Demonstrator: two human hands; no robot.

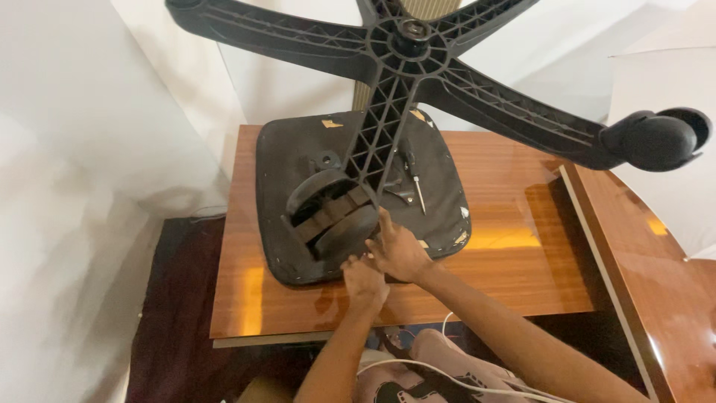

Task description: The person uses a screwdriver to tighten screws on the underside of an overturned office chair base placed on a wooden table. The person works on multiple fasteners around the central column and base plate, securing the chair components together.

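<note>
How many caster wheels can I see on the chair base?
2. One caster wheel sits on the leg end nearest the hands, above the upturned seat. The other is at the far right. Other leg ends are cut off, so more may be hidden.

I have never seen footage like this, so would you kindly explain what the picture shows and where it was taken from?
This single picture comes from a camera worn on a person's head, looking down at their own bare hands. An upturned office chair lies on a glossy wooden table: its black seat underside faces up, and the five-armed wheeled base rises toward the camera. A screwdriver lies on the seat. The left hand and right hand reach together at the castor wheel by the seat's near edge; whether they grip anything is unclear.
</note>
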